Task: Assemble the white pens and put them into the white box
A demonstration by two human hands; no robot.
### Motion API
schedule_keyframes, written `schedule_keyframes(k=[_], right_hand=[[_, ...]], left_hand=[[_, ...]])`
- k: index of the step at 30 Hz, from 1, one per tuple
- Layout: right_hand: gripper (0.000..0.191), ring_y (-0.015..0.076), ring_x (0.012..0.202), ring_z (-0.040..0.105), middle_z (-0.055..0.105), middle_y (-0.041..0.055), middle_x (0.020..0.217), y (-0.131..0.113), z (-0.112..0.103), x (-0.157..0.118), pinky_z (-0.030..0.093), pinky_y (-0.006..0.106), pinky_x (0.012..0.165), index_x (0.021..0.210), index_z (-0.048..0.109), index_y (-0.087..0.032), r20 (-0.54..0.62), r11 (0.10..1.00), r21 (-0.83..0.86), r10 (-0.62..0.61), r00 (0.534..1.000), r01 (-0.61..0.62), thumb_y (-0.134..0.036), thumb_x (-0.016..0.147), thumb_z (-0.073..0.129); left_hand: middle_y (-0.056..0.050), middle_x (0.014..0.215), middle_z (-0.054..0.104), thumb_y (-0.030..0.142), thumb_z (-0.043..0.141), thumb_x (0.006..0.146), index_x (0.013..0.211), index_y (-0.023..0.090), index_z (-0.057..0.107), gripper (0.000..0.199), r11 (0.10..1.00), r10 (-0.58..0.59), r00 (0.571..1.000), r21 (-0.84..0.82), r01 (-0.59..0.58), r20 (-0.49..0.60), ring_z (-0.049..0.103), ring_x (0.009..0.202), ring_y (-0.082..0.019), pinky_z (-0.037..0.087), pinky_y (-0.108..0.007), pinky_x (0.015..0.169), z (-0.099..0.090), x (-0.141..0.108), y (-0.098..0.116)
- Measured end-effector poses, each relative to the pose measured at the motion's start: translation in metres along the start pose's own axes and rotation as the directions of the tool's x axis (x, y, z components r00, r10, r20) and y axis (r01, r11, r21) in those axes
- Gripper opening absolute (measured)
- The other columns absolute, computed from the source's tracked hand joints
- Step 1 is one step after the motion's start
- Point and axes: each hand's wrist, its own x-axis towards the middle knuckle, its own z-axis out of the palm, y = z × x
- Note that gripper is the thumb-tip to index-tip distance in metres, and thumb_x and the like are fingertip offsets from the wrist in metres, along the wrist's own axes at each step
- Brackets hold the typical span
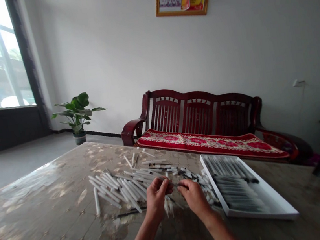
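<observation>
- In the head view, the loose white pen tubes [119, 191] are lying scattered across the middle of the tabletop [43, 220], just left of the hands and reaching toward its far edge.
- The white tray [259, 214] is sitting near the tabletop's right edge, its dark-tipped pens lying in rows.
- A risk, as I judge it: the right wrist is working close to the tray's left wall, so a careless bump could jumble those rows.
- Another: the smooth tabletop could let nudged tubes roll away.
- The left hand [156, 198] is closed, its fingers pinching a thin dark piece [172, 183], too small to identify.
- The right hand [193, 198] is curling inward, gripping the same piece's other end.
- Both forearms are angling in from the tabletop's near edge.
</observation>
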Motion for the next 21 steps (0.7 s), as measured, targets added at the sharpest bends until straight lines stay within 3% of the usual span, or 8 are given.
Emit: schedule_keyframes(k=[3,8,11,13,16,21], right_hand=[[0.019,0.0149,0.053,0.057,0.065,-0.0009,0.062,-0.007,-0.006,0.002,0.041,0.022,0.047,0.079,0.071,-0.020,0.102,0.981,0.116,0.145,0.984,-0.156,-0.026,0.078,0.054],[0.018,0.0133,0.060,0.058,0.068,-0.0015,0.067,-0.029,-0.018,-0.002,0.040,0.020,0.053,0.083,0.072,-0.022,0.078,0.999,0.051,-0.022,0.997,0.018,-0.025,0.080,0.055],[0.017,0.0144,0.066,0.061,0.070,-0.0012,0.070,-0.033,-0.029,0.000,0.040,0.021,0.057,0.079,0.072,-0.022,0.108,0.997,-0.055,-0.041,0.993,0.047,-0.022,0.080,0.055],[0.017,0.0157,0.072,0.064,0.072,-0.0005,0.074,-0.025,-0.039,0.008,0.042,0.022,0.062,0.079,0.073,-0.022,0.095,0.995,-0.091,-0.040,0.995,0.049,-0.022,0.079,0.056],[0.018,0.0172,0.076,0.066,0.075,0.0011,0.080,-0.002,-0.063,0.025,0.045,0.023,0.068,0.082,0.074,-0.021,-0.027,0.981,-0.191,-0.045,0.999,0.039,-0.025,0.080,0.056],[0.021,0.0202,0.074,0.066,0.075,0.0041,0.079,0.038,-0.126,0.042,0.044,0.027,0.066,0.085,0.075,-0.020,-0.200,0.907,-0.407,0.029,0.979,-0.109,-0.027,0.081,0.055]], left_hand=[[-0.003,0.067,0.069,0.051,0.081,0.057,0.078,0.015,0.068,0.044,1.000,-0.005,1.000,0.013,0.005,0.022,0.065,0.060,-0.016,0.051,-0.025,0.054,0.001,-0.001,0.002],[-0.003,0.067,0.070,0.053,0.078,0.059,0.079,0.016,0.067,0.043,0.996,-0.021,0.999,0.089,0.018,0.033,0.066,0.063,-0.017,0.048,-0.023,0.051,0.005,-0.003,0.002],[-0.003,0.071,0.071,0.052,0.077,0.060,0.085,0.016,0.068,0.044,0.992,-0.050,0.997,0.116,0.044,0.053,0.067,0.065,-0.018,0.047,-0.022,0.050,0.008,-0.006,0.002],[-0.006,0.079,0.073,0.054,0.074,0.064,0.093,0.017,0.068,0.048,0.990,-0.072,0.995,0.122,0.064,0.061,0.068,0.065,-0.018,0.047,-0.023,0.050,0.009,-0.007,0.003],[-0.008,0.088,0.074,0.061,0.066,0.069,0.101,0.018,0.065,0.054,0.990,-0.090,0.995,0.114,0.084,0.043,0.069,0.065,-0.018,0.047,-0.023,0.050,0.008,-0.007,0.002],[-0.008,0.082,0.074,0.065,0.063,0.068,0.092,0.016,0.067,0.054,0.987,-0.067,0.995,0.142,0.076,-0.068,0.068,0.062,-0.018,0.047,-0.024,0.049,0.002,-0.004,0.000]])
